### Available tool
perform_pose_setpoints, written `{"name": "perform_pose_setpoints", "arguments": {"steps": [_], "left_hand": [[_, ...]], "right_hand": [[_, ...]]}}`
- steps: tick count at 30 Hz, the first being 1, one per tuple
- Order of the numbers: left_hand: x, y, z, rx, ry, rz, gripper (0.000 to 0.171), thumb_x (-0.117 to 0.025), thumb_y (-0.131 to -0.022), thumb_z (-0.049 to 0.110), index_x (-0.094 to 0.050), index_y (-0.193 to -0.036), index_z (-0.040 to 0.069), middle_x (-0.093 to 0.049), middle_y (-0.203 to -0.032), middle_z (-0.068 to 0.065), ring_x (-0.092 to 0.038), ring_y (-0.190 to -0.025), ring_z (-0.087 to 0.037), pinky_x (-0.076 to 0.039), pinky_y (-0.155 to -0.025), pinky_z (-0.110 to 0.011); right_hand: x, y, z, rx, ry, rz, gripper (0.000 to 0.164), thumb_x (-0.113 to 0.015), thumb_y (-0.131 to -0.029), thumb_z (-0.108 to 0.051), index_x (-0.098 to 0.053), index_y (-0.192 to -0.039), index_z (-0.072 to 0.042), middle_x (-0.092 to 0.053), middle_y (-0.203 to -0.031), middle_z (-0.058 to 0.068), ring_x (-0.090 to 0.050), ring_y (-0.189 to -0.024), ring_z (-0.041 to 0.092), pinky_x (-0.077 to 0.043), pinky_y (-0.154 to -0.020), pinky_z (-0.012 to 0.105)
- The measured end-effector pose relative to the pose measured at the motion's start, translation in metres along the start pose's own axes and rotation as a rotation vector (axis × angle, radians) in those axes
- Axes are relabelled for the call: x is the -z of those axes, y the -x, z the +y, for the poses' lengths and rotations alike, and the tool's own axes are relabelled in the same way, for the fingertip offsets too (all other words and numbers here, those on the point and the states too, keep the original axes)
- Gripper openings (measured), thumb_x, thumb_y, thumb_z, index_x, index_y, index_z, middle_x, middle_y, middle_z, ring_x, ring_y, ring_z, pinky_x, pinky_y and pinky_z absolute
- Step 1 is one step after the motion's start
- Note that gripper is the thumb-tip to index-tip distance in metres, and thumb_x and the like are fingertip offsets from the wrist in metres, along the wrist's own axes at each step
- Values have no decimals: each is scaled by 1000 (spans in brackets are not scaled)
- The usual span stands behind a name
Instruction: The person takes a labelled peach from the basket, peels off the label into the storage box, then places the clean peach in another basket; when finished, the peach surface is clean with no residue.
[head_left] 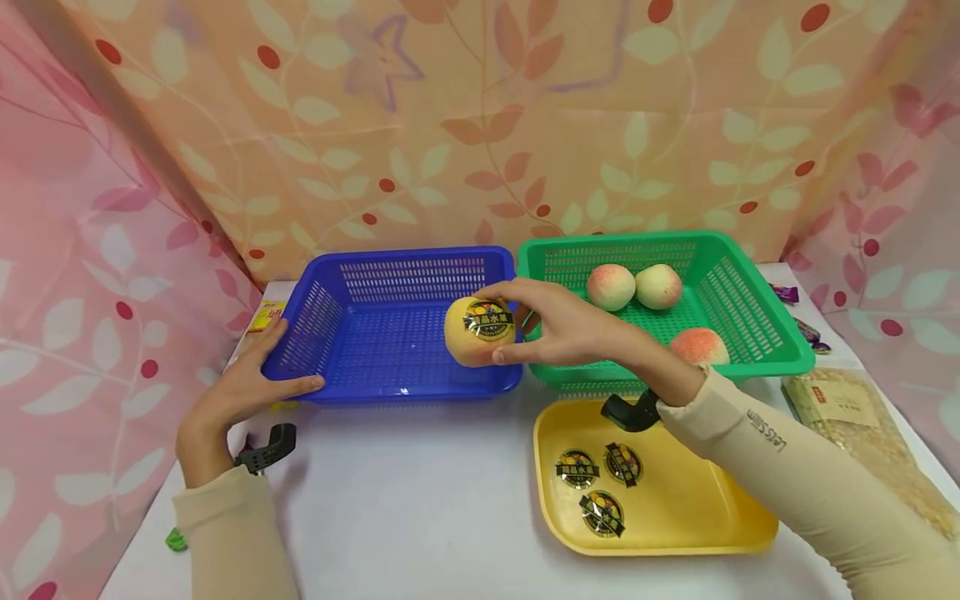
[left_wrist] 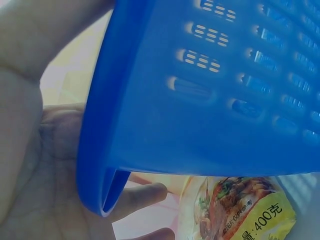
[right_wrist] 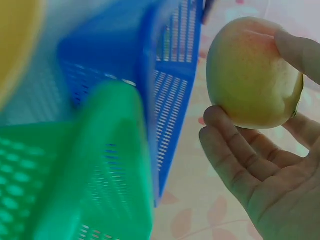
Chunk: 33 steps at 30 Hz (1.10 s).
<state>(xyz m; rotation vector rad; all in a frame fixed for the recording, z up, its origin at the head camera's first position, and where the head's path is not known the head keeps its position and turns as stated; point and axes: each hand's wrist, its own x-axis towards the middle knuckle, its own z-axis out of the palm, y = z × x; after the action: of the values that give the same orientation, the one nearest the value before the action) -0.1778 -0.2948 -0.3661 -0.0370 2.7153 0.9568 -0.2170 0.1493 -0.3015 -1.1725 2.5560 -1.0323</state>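
- Head view: the right hand (head_left: 558,325) grasped a peach (head_left: 463,348) between thumb and fingers, over the right part of the blue basket (head_left: 405,392). A round black-and-gold sticker (head_left: 487,320) sat on the side of the peach toward the camera.
- Head view: the left hand (head_left: 236,387) was unclenched and rested at the blue basket's near left corner, its thumb and fingers extended.
- Head view: the blue basket stood toward the far edge of the bench (head_left: 405,500). The green basket (head_left: 780,368) was just beside it, nearer the right edge, with three more peaches (head_left: 611,287) inside.
- Head view: between the green basket and the bench's near edge lay a yellow tray (head_left: 690,500) holding three loose stickers (head_left: 577,469). A clear bag (head_left: 862,425) lay along the right edge, and a purple-wrapped piece (head_left: 785,293) near the far right corner.
- Left wrist view: the blue rim passed in front of the left palm, with fingertips showing beyond it; how firmly they pressed could not be told. A printed food packet (left_wrist: 245,212) lay just outside the basket, on the bench's left side.
- Right wrist view: the thumb pressed the peach from above and the fingers supported it from below. The green rim was blurred in the foreground.
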Motion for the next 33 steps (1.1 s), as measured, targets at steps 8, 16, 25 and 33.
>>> {"name": "perform_pose_setpoints", "arguments": {"steps": [8,16,25,33], "left_hand": [[4,3,7,-76,-12,45,117,-77,-84,54,5,-164,28,2,-171,-24,-2,-153,-55,-20,-110,-82],[1,14,46,-293,43,173,94,-81,-85,41,-26,-160,43,-16,-172,3,-14,-158,-39,-18,-114,-78],[-36,21,112,-563,107,76,67,-88,-80,27,-60,-141,32,-55,-148,7,-46,-141,-18,-39,-116,-55],[-63,23,132,-744,117,-123,63,-89,-79,26,-63,-136,30,-63,-135,12,-58,-121,-11,-50,-105,-41]], "right_hand": [[-17,33,-5,41,-40,21,71,-85,-84,-24,-53,-146,-10,-64,-129,5,-63,-94,19,-61,-77,34],[-46,53,-10,7,-61,-26,69,-84,-84,-26,-54,-146,-19,-63,-118,-3,-62,-94,20,-60,-79,34],[-70,62,-14,4,25,-56,69,-84,-84,-30,-55,-146,-20,-60,-118,-3,-56,-92,12,-58,-78,30],[-84,67,-13,-28,68,-136,69,-83,-84,-33,-54,-146,-23,-58,-139,-4,-59,-111,10,-56,-91,31]]}}
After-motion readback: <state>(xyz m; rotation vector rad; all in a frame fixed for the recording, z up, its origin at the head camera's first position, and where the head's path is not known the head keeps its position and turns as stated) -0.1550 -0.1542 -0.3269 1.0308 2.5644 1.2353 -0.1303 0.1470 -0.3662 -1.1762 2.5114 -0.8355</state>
